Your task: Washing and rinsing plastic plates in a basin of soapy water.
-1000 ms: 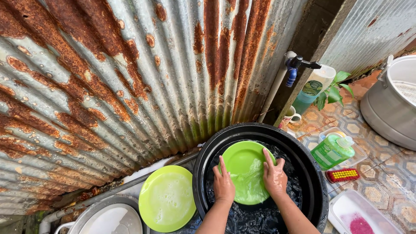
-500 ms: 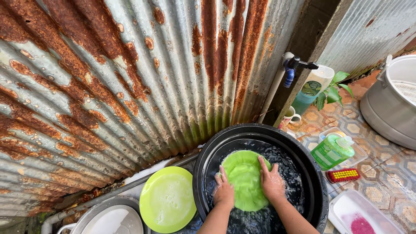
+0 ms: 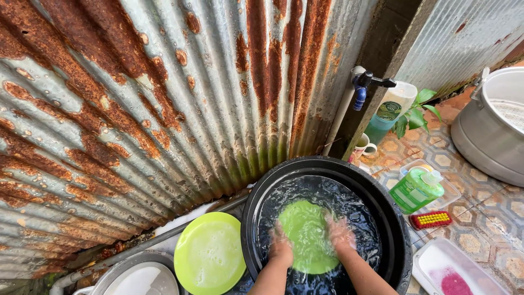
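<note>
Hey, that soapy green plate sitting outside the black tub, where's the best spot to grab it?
Probably the soapy green plate by its right rim, nearest the black tub, thumb over and fingers under. It lies flat and looks suds-slick, so pinching the thin edge should hold better than pressing the face.

Rusty corrugated metal wall (image 3: 136, 98), glossy black plastic tub (image 3: 401, 229), smooth green plastic plate (image 3: 210, 254), dull metal pot (image 3: 480, 136)

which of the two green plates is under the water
The green plate in the black tub, between both hands; the other plate sits outside, soapy.
</note>
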